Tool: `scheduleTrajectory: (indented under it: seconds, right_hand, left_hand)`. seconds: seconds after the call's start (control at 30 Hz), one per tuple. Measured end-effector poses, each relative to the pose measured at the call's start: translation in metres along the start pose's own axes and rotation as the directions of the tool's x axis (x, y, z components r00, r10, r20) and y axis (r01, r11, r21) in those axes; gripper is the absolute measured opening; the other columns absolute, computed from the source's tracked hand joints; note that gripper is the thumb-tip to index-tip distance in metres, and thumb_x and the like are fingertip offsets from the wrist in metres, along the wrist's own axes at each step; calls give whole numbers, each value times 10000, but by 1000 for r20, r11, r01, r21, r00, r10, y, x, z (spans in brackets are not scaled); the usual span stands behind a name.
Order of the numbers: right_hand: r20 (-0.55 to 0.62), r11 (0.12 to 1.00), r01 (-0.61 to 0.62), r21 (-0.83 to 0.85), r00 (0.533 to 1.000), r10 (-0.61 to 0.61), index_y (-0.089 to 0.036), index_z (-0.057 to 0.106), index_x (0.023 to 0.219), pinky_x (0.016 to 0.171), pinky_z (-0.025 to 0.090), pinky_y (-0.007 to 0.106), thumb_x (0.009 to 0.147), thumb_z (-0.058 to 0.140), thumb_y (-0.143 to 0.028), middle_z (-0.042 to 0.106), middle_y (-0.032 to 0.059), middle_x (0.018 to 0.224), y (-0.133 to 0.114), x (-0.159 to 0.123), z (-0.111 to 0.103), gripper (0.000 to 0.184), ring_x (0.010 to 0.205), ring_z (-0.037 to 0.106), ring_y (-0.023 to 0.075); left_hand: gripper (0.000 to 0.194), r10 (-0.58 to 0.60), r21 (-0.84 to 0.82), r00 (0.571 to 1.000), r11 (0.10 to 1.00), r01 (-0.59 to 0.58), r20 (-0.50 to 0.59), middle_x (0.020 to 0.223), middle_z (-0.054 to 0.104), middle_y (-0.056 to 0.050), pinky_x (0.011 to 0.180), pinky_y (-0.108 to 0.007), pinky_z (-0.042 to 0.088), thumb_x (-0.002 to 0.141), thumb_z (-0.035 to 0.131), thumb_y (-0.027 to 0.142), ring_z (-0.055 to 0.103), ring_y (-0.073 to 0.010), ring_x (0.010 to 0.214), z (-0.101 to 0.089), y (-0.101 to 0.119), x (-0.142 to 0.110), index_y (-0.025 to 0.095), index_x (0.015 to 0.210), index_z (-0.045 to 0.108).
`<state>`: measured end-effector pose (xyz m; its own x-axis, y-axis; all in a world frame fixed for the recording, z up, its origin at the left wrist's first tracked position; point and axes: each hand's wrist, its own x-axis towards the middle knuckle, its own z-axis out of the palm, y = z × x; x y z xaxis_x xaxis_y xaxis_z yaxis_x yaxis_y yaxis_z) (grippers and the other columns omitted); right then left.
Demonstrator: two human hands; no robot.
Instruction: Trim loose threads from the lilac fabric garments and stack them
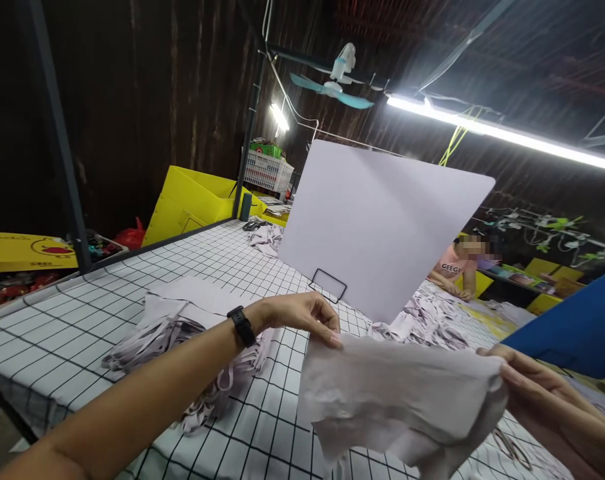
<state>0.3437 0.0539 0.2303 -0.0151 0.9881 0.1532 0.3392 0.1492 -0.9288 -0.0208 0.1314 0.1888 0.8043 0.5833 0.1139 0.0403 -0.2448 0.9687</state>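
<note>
A piece of pale grey-lilac cloth (397, 393) is stretched between my two hands above the table. My left hand (307, 317), with a black band on its wrist, pinches the cloth's upper left corner between thumb and fingers. At the upper right corner my right hand (542, 380) grips it the same way. The cloth's lower edge hangs down unevenly, partly out of frame. Left of it, partly behind my left forearm, lies a stack of similar cloth pieces (167, 320) with thin straps or strips along its near side.
A white board (382, 220) stands tilted on a black wire stand on the grid-patterned tablecloth (197, 247). Behind it lies a heap of similar cloth (422, 317). What looks like scissors (512, 448) lies by my right hand. A person (455, 267) leans at the far side; a blue panel (577, 327) stands right.
</note>
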Motion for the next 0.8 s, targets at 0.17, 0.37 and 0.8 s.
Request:
scheduleTrajectory:
  seconds: [0.17,0.37,0.8]
  right_hand:
    - [-67,989,-16,148,997,26,-249,724,726,571,557,267,659,841,-524,631,65,755,3,2,-11,306,681,573,221]
    - [-86,958,-60,280,992,87,-241,682,715,502,472,187,581,913,-518,574,10,661,-3,-11,1,385,598,499,150]
    - [189,980,153,-124,974,-128,-262,696,556,642,521,428,807,679,-623,599,140,739,19,-19,-41,440,769,600,321]
  left_hand:
    - [340,108,-25,994,994,-108,-8,815,643,-20,783,-273,442,784,811,492,568,-145,817,-3,10,-12,168,752,713]
    - [334,131,36,990,991,-130,-41,831,610,-12,690,-242,407,852,746,488,526,-120,750,1,19,-18,163,825,676]
    - [202,185,510,979,852,-119,-80,804,700,-29,747,-267,456,812,778,391,606,-163,798,2,64,-45,189,815,780]
